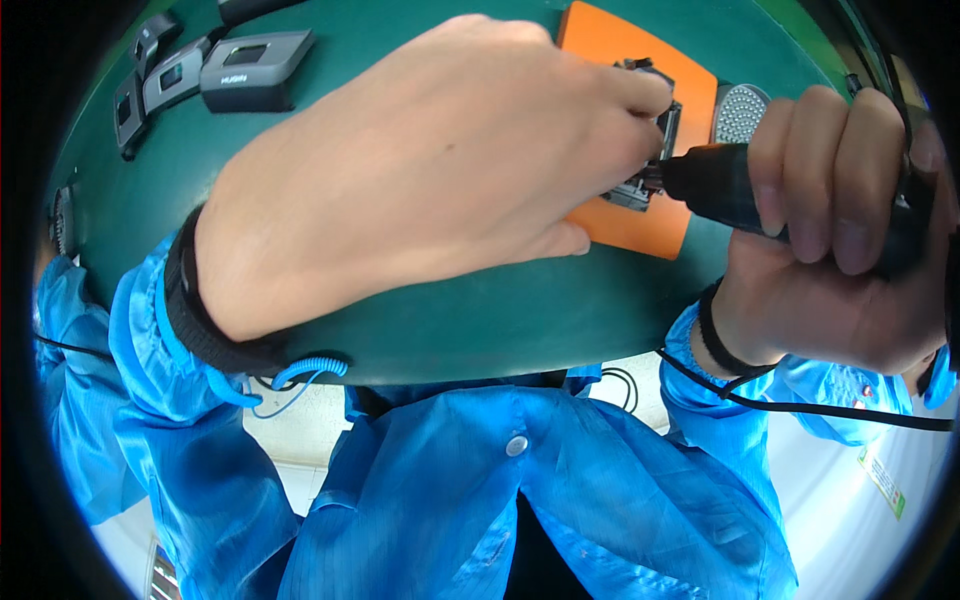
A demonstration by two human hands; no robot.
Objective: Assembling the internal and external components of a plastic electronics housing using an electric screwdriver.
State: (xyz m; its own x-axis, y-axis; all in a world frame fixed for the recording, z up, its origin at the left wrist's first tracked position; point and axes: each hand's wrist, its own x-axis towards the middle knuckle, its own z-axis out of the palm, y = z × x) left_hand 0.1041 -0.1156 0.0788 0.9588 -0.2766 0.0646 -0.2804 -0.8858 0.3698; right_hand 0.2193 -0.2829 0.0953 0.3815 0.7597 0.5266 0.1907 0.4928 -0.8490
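My right hand grips a black powered screwdriver, held nearly level with its tip toward the left. That tip meets a small dark device part with metal bits, which lies on an orange board. Over the part reaches my left hand, its back toward me. The fingers are bent down on the part and steady it; the fingertips are mostly hidden. A black band with a coiled blue cord circles the left wrist.
Several grey and black device housings stand at the far left of the green table. A round, silvery dimpled piece sits right of the orange board. A black cable crosses by my right wrist. Another person's blue sleeve shows at the left edge.
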